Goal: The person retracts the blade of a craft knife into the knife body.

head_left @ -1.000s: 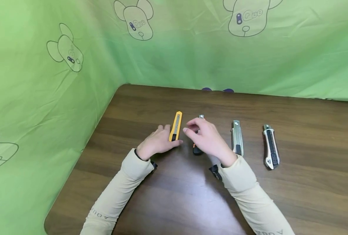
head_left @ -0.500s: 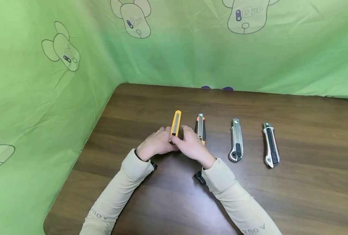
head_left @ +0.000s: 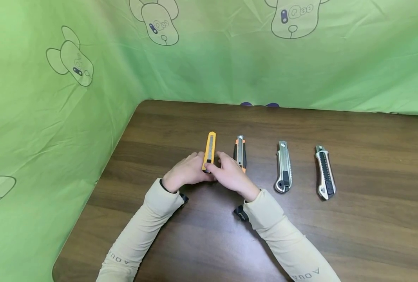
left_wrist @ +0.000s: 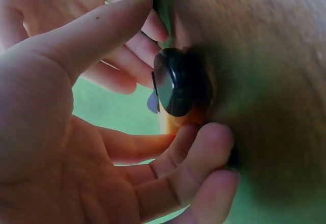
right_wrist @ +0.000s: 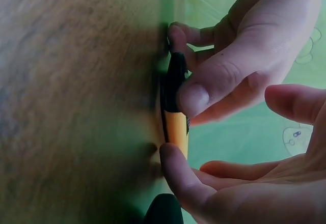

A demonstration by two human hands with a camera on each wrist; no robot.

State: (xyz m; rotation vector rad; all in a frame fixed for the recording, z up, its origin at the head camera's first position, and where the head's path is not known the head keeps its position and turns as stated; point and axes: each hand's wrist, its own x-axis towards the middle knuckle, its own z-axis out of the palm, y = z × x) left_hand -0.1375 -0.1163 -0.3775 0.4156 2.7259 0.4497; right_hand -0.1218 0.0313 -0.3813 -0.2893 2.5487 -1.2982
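Right hand (head_left: 231, 175) just slid over from above the orange cutter (head_left: 240, 152), so both hands are now at the yellow cutter (head_left: 210, 148), left of orange cutter. Right fingers look relaxed, thumb clear; can't tell if left hand (head_left: 188, 170) grips. Yellow cutter's long axis runs away from the person, tip far, leaning slightly orange cutter's way.

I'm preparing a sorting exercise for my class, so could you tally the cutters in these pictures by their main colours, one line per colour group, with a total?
Yellow cutter: 1
Orange-and-black cutter, partly hidden by a hand: 1
Silver cutter: 1
White-and-black cutter: 1
Total: 4
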